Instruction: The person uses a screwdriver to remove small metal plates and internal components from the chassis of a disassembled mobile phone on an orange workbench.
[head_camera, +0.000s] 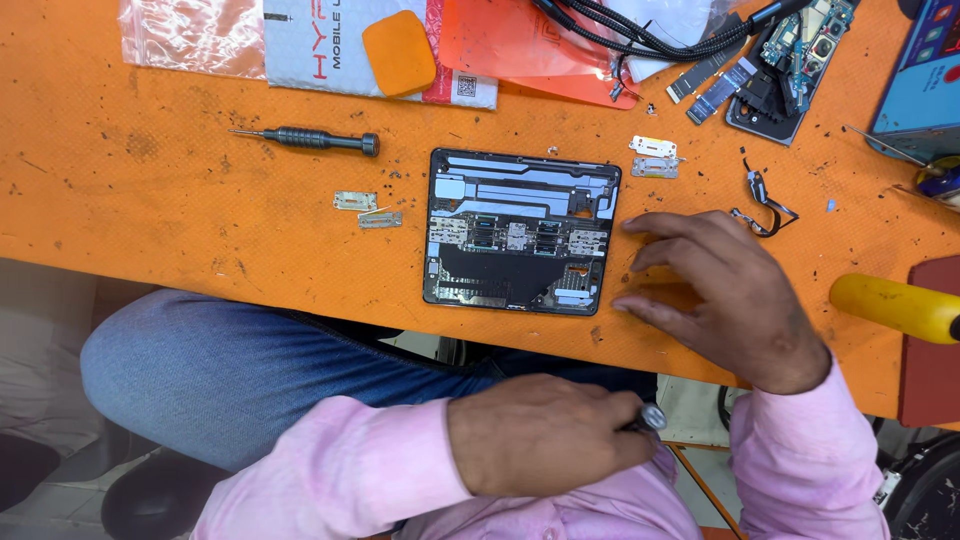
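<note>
An opened dark device frame (520, 230) with bare inner parts and connectors lies flat on the orange work mat (180, 210). My right hand (725, 300) rests palm down on the mat just right of the frame, fingers spread and pointing left, holding nothing. My left hand (545, 432) is below the table edge over my lap, closed around a slim dark tool whose silver end (652, 416) sticks out to the right.
A black screwdriver (310, 138) lies upper left of the frame. Small metal plates (368, 208) and brackets (653, 157) sit on either side. A black flex cable (765, 205), circuit boards (800, 50), black cords (640, 30), a yellow handle (895, 305), an orange pad (398, 52) surround them.
</note>
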